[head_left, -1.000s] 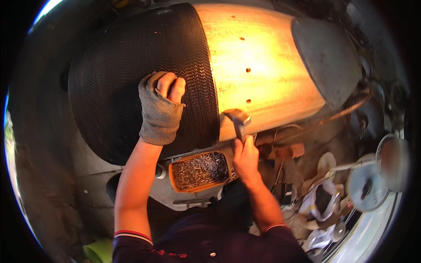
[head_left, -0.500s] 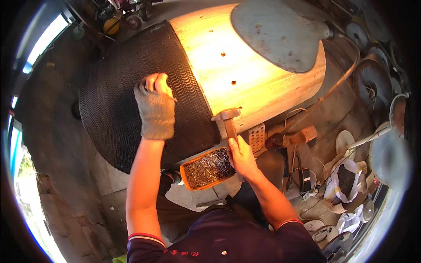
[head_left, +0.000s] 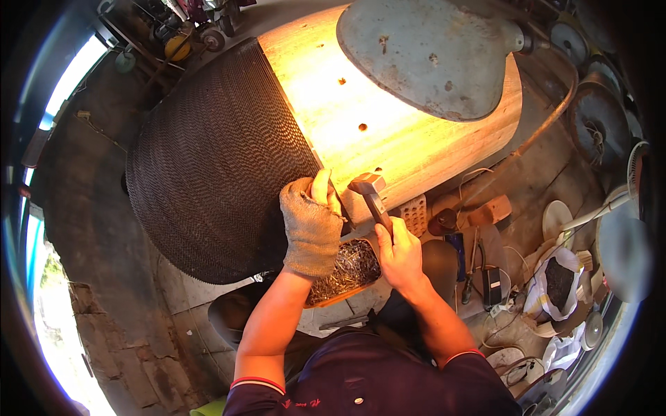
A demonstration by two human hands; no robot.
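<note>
A large pale wooden drum (head_left: 416,149) lies in front of me, brightly lit, with a few dark holes along it. Its left part is covered by dense rows of small dark points (head_left: 208,159). My left hand (head_left: 312,225), in a grey-brown glove that leaves the fingertips bare, is closed at the near right border of the dark rows. Its fingers are pinched; what they hold is too small to make out. My right hand (head_left: 401,260) grips a hammer (head_left: 371,191) by the handle, its head just above the bare wood. Below, an orange box (head_left: 333,299) of loose nails is partly hidden by my left hand.
A grey lamp shade (head_left: 423,62) hangs over the drum on a bent arm. At the right are round discs (head_left: 593,128), a perforated brick (head_left: 415,216), hand tools (head_left: 475,267), cables and a white bag (head_left: 555,284) of dark material. Wheeled equipment (head_left: 211,38) stands at the far left.
My left hand has moved right and toward me, from over the dark rows to their border near the hammer. My right hand and the hammer have shifted slightly right. The view has shifted a little.
</note>
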